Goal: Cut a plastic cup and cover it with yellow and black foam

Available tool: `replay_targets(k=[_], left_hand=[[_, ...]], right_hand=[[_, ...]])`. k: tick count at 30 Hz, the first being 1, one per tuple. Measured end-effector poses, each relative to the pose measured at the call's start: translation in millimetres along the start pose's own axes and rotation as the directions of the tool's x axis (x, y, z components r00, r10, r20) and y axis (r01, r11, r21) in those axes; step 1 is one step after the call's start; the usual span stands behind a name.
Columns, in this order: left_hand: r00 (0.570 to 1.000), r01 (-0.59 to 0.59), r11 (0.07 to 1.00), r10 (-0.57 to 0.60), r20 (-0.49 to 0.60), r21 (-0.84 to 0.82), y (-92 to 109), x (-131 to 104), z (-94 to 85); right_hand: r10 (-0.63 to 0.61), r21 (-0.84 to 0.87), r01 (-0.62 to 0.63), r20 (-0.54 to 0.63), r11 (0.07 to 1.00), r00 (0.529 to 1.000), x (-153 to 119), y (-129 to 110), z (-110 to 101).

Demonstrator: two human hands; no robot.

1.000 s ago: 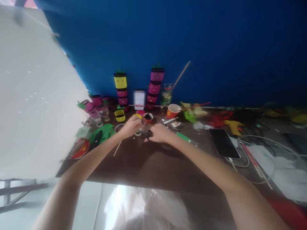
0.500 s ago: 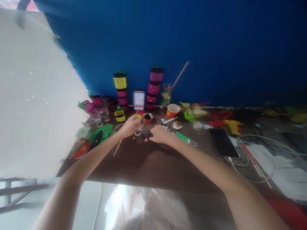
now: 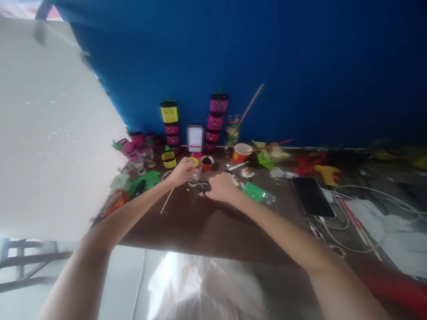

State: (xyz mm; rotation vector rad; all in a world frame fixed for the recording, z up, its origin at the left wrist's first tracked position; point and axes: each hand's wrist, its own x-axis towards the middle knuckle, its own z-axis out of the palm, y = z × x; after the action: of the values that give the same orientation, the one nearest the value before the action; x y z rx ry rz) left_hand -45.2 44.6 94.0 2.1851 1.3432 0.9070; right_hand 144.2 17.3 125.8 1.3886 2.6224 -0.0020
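My left hand (image 3: 183,172) is closed around a small clear plastic cup (image 3: 195,174) above the middle of the table. Facing it, my right hand (image 3: 220,186) grips black-handled scissors (image 3: 204,192). Their blades point left and reach the lower part of the cup; blur hides whether they are cutting into it. Just behind the cup are a yellow round pot (image 3: 193,161) and an orange pot with dark contents (image 3: 207,162). A thin wooden stick (image 3: 167,202) lies below my left wrist.
Stacked purple and yellow face-decorated cups (image 3: 169,113) stand against the blue wall, beside an upright phone (image 3: 195,138). An orange paper cup (image 3: 242,153) holds a red brush. Green sheets (image 3: 150,180) lie left; a large phone (image 3: 312,197), cables and a yellow glue gun (image 3: 327,174) lie right.
The view has shifted slightly, moving the scene a little to the right. Both hands keep their grips near the same spot, and the scissors have turned slightly against the cup.
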Motion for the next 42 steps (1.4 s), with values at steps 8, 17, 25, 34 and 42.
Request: replay_targets(k=[8,17,25,34,42], left_hand=[[1.000,-0.009,1.000,0.009,-0.022,0.000,-9,1,2.8],[1.000,-0.022,1.000,0.022,0.013,0.000,-13,-1,-0.3],[0.999,-0.009,0.999,0.011,0.032,-0.046,-13,3,1.8],[0.999,0.035,0.999,-0.035,-0.002,-0.026,-10,1,4.0],[0.996,-0.077,0.997,0.077,0.043,-0.001,3,-3,12.8]], right_hand=[[0.003,0.054,-0.003,0.012,0.999,1.000,4,2,-1],[0.017,0.096,-0.019,0.016,0.995,1.000,2,3,2],[-0.039,0.053,0.036,0.058,0.998,0.998,1,-1,8],[-0.022,0.044,0.021,0.033,0.999,0.999,-4,-10,9],[-0.015,0.056,0.012,0.045,0.998,0.999,-13,11,8]])
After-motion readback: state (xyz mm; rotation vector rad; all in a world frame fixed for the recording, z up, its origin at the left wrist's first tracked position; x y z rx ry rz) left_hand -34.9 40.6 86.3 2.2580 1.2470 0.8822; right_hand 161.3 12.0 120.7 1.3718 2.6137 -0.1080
